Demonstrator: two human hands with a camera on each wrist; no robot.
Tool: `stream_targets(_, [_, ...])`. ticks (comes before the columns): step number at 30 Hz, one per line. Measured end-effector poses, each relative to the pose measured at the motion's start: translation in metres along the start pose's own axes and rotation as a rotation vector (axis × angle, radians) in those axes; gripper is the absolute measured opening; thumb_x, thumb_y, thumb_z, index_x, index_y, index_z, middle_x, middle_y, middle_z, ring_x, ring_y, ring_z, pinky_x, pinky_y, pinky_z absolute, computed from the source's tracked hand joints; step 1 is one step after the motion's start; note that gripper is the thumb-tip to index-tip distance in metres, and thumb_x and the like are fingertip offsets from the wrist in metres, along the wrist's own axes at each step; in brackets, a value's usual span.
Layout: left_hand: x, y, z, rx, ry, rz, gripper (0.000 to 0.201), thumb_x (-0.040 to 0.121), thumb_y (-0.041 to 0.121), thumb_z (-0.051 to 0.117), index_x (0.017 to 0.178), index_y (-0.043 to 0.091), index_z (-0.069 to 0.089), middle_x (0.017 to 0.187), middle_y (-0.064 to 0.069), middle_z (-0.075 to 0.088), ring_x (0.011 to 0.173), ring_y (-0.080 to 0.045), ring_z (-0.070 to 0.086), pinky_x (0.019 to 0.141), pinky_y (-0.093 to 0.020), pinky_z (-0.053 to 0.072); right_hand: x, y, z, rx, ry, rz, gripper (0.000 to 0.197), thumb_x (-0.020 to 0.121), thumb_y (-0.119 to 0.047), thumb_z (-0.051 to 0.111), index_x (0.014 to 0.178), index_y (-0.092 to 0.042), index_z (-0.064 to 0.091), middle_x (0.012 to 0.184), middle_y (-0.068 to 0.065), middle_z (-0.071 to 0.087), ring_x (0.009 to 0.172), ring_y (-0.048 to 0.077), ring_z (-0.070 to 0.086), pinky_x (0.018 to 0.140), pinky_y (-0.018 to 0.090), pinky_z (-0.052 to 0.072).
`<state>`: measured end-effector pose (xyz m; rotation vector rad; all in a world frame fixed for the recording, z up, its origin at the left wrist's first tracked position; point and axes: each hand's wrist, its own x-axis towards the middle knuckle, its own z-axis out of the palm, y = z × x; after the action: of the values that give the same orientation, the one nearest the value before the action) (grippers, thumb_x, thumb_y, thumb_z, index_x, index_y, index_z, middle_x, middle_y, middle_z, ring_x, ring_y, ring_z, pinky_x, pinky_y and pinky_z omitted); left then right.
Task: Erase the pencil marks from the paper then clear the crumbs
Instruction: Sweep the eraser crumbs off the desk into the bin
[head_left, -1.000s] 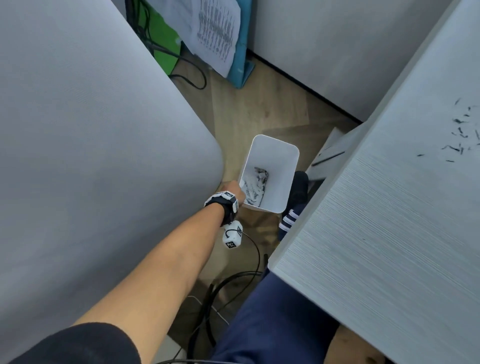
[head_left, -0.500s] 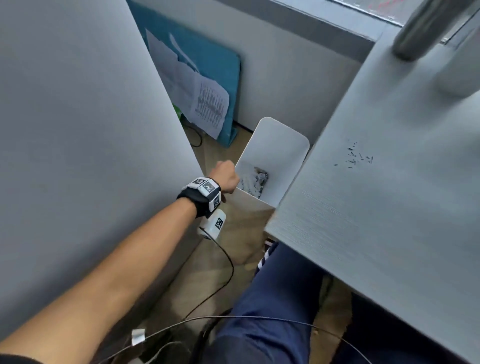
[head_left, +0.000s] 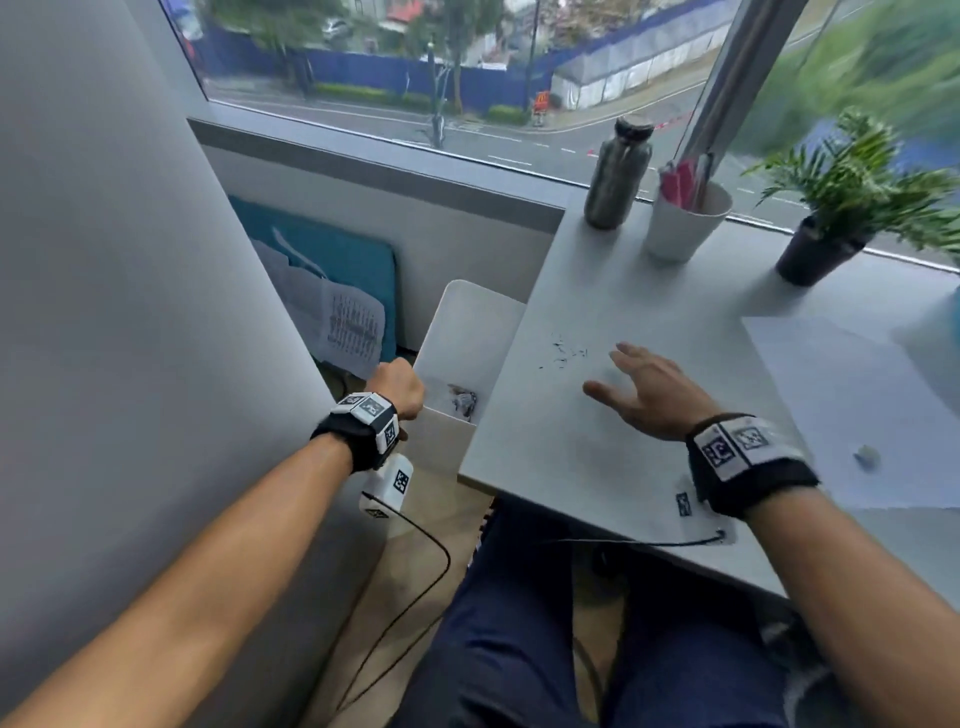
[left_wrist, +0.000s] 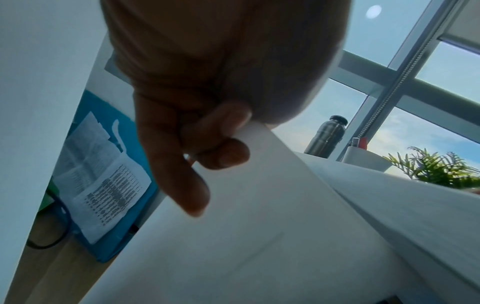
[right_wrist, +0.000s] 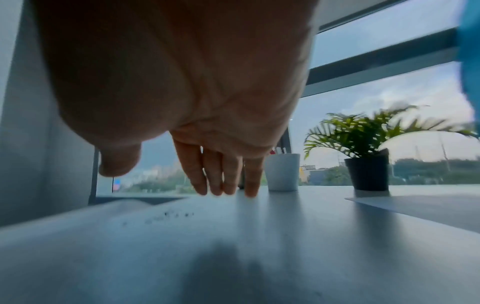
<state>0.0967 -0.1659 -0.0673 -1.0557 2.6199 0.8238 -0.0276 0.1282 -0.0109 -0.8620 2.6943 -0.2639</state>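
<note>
My left hand (head_left: 397, 387) grips the near rim of a white bin (head_left: 470, 332), held up against the left edge of the desk (head_left: 561, 447); the left wrist view shows its fingers (left_wrist: 197, 164) curled over the bin (left_wrist: 259, 226) wall. Dark eraser crumbs (head_left: 563, 353) lie on the desk near that edge. My right hand (head_left: 641, 389) hovers flat just right of the crumbs, fingers straight and holding nothing; in the right wrist view the fingertips (right_wrist: 226, 185) are close above the desk, with the crumbs (right_wrist: 168, 216) to their left. The white paper (head_left: 841, 405) lies at the right, an eraser (head_left: 866, 456) on it.
At the back of the desk stand a metal bottle (head_left: 618, 174), a white cup (head_left: 685, 221) with pens, and a potted plant (head_left: 831, 218). Crumpled scraps (head_left: 462, 400) lie inside the bin. A grey panel (head_left: 104, 312) rises at the left.
The view has swung up from the floor to the desk. My left hand has raised the bin to the desk's edge. My right hand has come into view beside the crumbs.
</note>
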Motion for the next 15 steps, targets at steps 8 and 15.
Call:
stream_targets(8, [-0.007, 0.011, -0.002, 0.138, 0.041, 0.025, 0.025, 0.091, 0.006, 0.048, 0.105, -0.008, 0.063, 0.118, -0.028, 0.063, 0.106, -0.041, 0.061, 0.085, -0.038, 0.048, 0.024, -0.062, 0.047, -0.025, -0.159, 0.301, 0.128, 0.072, -0.092, 0.026, 0.152, 0.000, -0.012, 0.159, 0.020, -0.020, 0.148, 0.035, -0.018, 0.122, 0.047, -0.004])
stream_targets(15, [-0.009, 0.012, -0.007, 0.185, 0.027, 0.061, 0.019, 0.090, 0.013, 0.057, 0.099, -0.003, 0.063, 0.117, -0.027, 0.064, 0.107, -0.040, 0.061, 0.086, -0.038, 0.048, 0.025, -0.152, 0.071, -0.004, -0.250, -0.071, 0.120, 0.078, -0.086, 0.029, 0.152, -0.003, -0.015, 0.159, 0.015, -0.024, 0.148, 0.029, -0.021, 0.121, 0.046, -0.008])
